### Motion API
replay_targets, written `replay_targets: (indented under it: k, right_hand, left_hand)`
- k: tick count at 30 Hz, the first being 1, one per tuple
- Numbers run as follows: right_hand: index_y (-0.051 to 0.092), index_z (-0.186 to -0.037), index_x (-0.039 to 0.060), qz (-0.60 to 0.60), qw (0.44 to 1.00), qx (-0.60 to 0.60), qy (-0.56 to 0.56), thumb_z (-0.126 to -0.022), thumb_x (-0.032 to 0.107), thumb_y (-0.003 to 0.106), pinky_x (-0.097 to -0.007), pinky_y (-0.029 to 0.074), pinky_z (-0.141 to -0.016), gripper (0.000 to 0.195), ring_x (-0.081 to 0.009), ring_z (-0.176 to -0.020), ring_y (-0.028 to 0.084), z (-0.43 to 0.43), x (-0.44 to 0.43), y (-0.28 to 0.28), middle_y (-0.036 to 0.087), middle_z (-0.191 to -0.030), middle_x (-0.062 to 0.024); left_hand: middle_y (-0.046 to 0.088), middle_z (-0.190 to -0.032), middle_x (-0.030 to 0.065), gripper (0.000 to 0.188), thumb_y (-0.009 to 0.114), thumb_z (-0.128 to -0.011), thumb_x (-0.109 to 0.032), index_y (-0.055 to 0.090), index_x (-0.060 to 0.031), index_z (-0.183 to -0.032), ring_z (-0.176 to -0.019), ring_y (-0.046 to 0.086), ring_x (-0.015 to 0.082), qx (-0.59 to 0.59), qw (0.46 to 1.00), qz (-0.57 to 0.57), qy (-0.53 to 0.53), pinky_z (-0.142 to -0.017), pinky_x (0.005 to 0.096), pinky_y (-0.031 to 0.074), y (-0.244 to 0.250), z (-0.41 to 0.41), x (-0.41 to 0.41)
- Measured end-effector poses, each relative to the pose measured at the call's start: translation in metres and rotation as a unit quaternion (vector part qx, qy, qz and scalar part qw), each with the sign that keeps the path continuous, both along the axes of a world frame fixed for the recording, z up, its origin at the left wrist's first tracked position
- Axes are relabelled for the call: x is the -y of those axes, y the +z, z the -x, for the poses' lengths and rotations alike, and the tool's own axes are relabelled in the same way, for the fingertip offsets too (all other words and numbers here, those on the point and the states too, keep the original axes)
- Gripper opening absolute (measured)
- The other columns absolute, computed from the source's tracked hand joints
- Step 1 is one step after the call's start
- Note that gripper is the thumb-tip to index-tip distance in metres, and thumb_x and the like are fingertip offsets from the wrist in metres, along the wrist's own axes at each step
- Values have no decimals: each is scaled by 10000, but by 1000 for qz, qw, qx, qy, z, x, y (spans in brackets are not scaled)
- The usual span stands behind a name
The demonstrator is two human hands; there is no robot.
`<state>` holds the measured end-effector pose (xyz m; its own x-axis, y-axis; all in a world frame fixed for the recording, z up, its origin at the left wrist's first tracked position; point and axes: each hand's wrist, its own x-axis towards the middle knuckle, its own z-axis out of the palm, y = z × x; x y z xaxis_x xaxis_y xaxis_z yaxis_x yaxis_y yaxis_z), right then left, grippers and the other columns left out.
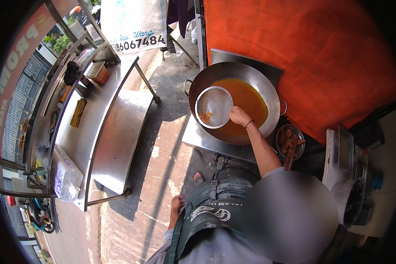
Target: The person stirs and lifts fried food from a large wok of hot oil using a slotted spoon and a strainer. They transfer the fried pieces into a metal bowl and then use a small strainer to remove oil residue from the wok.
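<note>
My right hand (240, 116) grips a round wire-mesh strainer (214, 107) by its rim or short handle. Orange-brown fried bits (205, 117) lie in the mesh. The strainer is over the left part of a wide metal wok (255, 74), which holds orange-brown oil (246, 95). The wok stands on a steel stove (201, 133) with a gas fitting at its front. Low at my left side hangs my left hand (177, 202), with loosely bent fingers and nothing visible in it. Right of the wok is a metal bowl (289, 142) of browned fried pieces, with reddish-brown tongs or sticks across it.
An orange sheet (293, 49) hangs behind the wok. On the left stands a steel cart (89, 115) bearing a lidded plastic tub (98, 72), a folded yellow-brown cloth (78, 113) and a plastic bag (66, 175). A large pot (349, 201) and trays stand at the right.
</note>
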<state>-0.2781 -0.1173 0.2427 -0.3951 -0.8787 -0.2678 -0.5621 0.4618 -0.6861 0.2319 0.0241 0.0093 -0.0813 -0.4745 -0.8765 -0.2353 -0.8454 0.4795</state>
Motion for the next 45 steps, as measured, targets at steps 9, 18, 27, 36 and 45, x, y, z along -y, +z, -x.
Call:
replay_targets:
  k: [9,18,27,36,45]
  right_hand:
    - [577,-906,-115,10,1000,-5,-21,-769,181,457,-407,431,-808,348,-379,-924,582,-3,1,-4,573,-907,-321]
    - [592,-902,-95,32,999,-12,-15,-762,216,436,-440,426,-843,375,-444,-960,537,-6,4,-12,537,-959,-342]
    - [552,-657,-17,0,984,162,-70,-770,215,448,-382,387,-468,278,-260,-483,503,-18,2,-2,541,-596,-149]
    - [472,-614,73,36,954,279,-104,-790,241,471,-275,235,-349,243,-95,-372,324,1,-16,14,392,-486,12]
    - [493,-650,56,37,959,248,-132,-770,238,465,-294,264,-352,219,-109,-374,356,64,-57,6,413,-489,-7]
  left_hand:
    - [531,-1079,86,373,378,-910,-256,438,-63,-1223,-834,568,229,-8,1000,3,1,-696,335,480,4,-4,4]
    - [539,-1064,77,352,391,-912,-270,460,-75,-1197,-807,563,207,-14,1000,8,1,-673,324,475,6,1,8]
    - [523,-1198,79,436,375,-881,-294,419,-85,-1261,-880,558,185,-6,999,2,-32,-754,339,411,8,10,-2]
    - [542,-1094,81,355,391,-913,-269,461,-79,-1205,-832,564,222,-1,1000,9,17,-706,346,473,11,9,-26]
    - [535,-1132,118,339,404,-911,-252,444,-70,-1195,-876,570,265,43,999,-19,20,-725,368,480,27,-9,-95]
